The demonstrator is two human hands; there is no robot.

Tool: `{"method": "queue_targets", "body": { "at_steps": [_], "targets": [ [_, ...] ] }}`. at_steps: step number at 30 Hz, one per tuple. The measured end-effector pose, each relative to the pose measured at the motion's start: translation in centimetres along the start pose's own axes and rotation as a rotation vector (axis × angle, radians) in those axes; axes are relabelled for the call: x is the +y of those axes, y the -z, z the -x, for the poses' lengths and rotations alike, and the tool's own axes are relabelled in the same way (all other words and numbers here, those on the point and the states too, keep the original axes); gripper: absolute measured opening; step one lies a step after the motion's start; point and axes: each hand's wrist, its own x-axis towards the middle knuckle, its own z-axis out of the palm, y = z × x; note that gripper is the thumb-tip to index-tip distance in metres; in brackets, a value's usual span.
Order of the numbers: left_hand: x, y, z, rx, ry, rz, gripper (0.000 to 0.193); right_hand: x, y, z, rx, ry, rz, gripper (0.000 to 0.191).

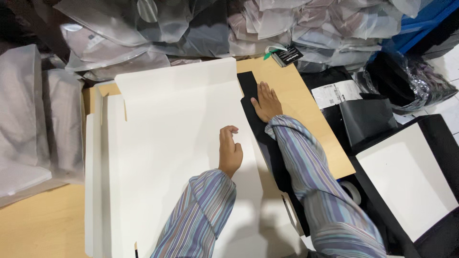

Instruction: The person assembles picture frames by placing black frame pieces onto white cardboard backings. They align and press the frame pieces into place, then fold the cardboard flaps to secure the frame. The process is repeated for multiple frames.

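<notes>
A large flat white cardboard box blank lies unfolded on a wooden table. My left hand rests on its right part, fingers curled, holding nothing. My right hand lies flat, fingers together, on a black flap along the blank's right edge. Both arms wear striped sleeves.
Clear plastic bags of folded garments pile up along the back and left. A black tag lies at the table's far edge. An open black box with white lining and black bags sit on the right.
</notes>
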Motion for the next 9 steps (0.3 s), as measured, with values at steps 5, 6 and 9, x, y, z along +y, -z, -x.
{"method": "queue_targets", "body": {
  "at_steps": [5, 6, 9],
  "targets": [
    [0.4, 0.1, 0.1, -0.028, 0.024, -0.075, 0.050, -1.1, 1.9, 16.5, -0.045, 0.186, -0.045, 0.075],
    [0.3, 0.2, 0.3, -0.059, 0.042, -0.093, 0.050, -1.8, 2.9, 21.5, -0.106, 0.171, 0.010, 0.076],
    [0.6, -0.2, -0.3, -0.103, 0.056, -0.116, 0.050, -3.3, 6.1, 29.5, -0.104, 0.113, -0.105, 0.079]
  ]
}}
